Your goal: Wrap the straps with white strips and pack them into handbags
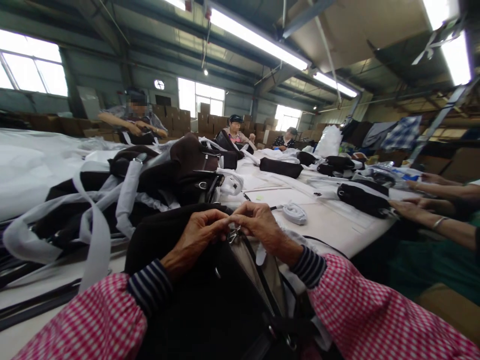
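Observation:
A black bag (pixel 180 300) lies in front of me, its zipped opening showing a beige lining (pixel 258 270). Above the edge of that opening, my left hand (pixel 200 235) and my right hand (pixel 264 227) meet at the fingertips, both closed in a pinch. Right under the fingertips hangs a small silver metal clasp (pixel 234 235), which both hands seem to grip; the fingers partly hide it. A thin black strap (pixel 258 280) runs down the opening from near the clasp. More metal rings show on the bag's lower right.
Black bags with white-wrapped straps (pixel 129 192) pile up at left. A coiled white-wrapped strap (pixel 294 212) lies on the white table (pixel 348 237) beyond my right hand. At right, a co-worker's hands (pixel 412 210) touch another black bag (pixel 363 200). Several people sit across the table.

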Tool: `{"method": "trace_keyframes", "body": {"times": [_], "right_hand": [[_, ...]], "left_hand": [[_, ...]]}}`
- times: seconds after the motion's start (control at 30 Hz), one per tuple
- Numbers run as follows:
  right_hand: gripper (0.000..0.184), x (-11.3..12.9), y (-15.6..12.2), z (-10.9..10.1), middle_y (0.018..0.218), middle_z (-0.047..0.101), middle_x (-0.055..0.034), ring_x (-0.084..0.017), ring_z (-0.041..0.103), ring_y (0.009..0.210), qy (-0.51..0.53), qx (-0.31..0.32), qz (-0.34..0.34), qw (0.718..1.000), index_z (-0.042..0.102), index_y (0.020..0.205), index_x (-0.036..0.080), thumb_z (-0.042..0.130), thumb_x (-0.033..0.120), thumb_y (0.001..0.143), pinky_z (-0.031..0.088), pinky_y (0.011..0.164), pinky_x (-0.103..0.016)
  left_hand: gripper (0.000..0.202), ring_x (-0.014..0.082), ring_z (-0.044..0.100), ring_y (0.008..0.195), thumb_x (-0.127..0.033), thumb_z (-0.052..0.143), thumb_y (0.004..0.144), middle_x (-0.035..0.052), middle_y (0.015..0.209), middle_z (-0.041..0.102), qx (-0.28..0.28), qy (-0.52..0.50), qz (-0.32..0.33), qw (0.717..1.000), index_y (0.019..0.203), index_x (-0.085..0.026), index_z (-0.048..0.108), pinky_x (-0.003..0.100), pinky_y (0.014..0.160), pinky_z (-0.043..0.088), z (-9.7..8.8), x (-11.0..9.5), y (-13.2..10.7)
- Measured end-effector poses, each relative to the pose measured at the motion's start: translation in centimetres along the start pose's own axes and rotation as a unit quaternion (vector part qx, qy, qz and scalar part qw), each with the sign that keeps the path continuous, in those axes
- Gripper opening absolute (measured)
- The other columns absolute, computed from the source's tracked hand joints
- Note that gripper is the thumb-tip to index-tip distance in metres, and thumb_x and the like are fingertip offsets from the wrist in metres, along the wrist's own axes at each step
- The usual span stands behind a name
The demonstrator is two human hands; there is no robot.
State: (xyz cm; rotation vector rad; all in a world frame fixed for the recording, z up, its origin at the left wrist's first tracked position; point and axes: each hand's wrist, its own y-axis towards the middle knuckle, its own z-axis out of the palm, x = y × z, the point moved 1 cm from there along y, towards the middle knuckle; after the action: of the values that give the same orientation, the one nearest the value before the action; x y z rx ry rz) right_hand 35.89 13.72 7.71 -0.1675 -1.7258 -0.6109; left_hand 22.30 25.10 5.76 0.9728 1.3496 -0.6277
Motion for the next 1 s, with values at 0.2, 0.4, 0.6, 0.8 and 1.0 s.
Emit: {"method": "trace_keyframes", "body": {"times": [0.2, 0.4, 0.6, 0.8, 1.0], "right_hand": [[0.016, 3.6, -1.4, -6.6, 0.088, 0.07, -0.0044, -0.017, 0.061, 0.075, -0.246, 0.066, -0.052, 0.966, 0.075, 0.093, 0.016, 0.067, 0.022, 0.081, 0.046, 0.068, -0.03], [0.045, 1.9, -3.5, -8.2, 0.118, 0.064, -0.0085, -0.027, 0.053, 0.11, -0.512, 0.209, -0.092, 0.828, 0.067, 0.121, 0.02, 0.062, 0.009, 0.078, 0.04, 0.096, -0.042], [0.039, 1.3, -3.4, -7.7, 0.11, 0.063, -0.0081, -0.026, 0.053, 0.105, -0.613, 0.161, -0.133, 0.762, 0.064, 0.116, 0.019, 0.059, 0.009, 0.079, 0.04, 0.089, -0.036], [0.038, 0.6, -3.6, -10.3, 0.109, 0.063, -0.01, -0.028, 0.052, 0.106, -0.665, 0.096, -0.151, 0.725, 0.065, 0.111, 0.019, 0.054, 0.001, 0.079, 0.039, 0.084, -0.036], [0.032, 1.7, -4.7, -10.4, 0.108, 0.063, -0.01, -0.026, 0.053, 0.105, -0.62, 0.179, -0.167, 0.745, 0.065, 0.104, 0.016, 0.05, -0.001, 0.082, 0.042, 0.09, -0.036]], "left_hand": [[0.035, 0.0198, 0.062, 0.074, -0.046, 0.067, 0.091, 0.0025, 0.085, 0.072, 0.013, 0.202, 0.063, 0.977, 0.116, -0.023, 0.072, 0.027, 0.063, 0.042, -1.7, -3.6, -1.7], [0.036, 0.0234, 0.061, 0.105, -0.016, 0.051, 0.097, 0.0029, 0.119, 0.07, 0.174, 0.446, 0.197, 0.856, 0.126, -0.031, 0.066, 0.033, 0.094, 0.046, -0.3, -4.9, -5.5], [0.057, 0.0282, 0.044, 0.126, 0.001, 0.043, 0.09, 0.0077, 0.141, 0.056, 0.229, 0.577, 0.225, 0.751, 0.139, -0.026, 0.05, 0.044, 0.103, 0.043, 2.2, -4.4, -7.6], [0.027, 0.0227, 0.048, 0.104, -0.003, 0.035, 0.1, 0.0042, 0.105, 0.061, 0.207, 0.567, 0.164, 0.78, 0.093, -0.021, 0.054, 0.036, 0.086, 0.047, 1.3, -4.7, -8.6], [0.028, 0.0221, 0.047, 0.117, -0.005, 0.037, 0.102, 0.0028, 0.126, 0.061, 0.195, 0.559, 0.162, 0.789, 0.107, -0.024, 0.057, 0.035, 0.093, 0.05, 1.3, -3.7, -8.3]]}}
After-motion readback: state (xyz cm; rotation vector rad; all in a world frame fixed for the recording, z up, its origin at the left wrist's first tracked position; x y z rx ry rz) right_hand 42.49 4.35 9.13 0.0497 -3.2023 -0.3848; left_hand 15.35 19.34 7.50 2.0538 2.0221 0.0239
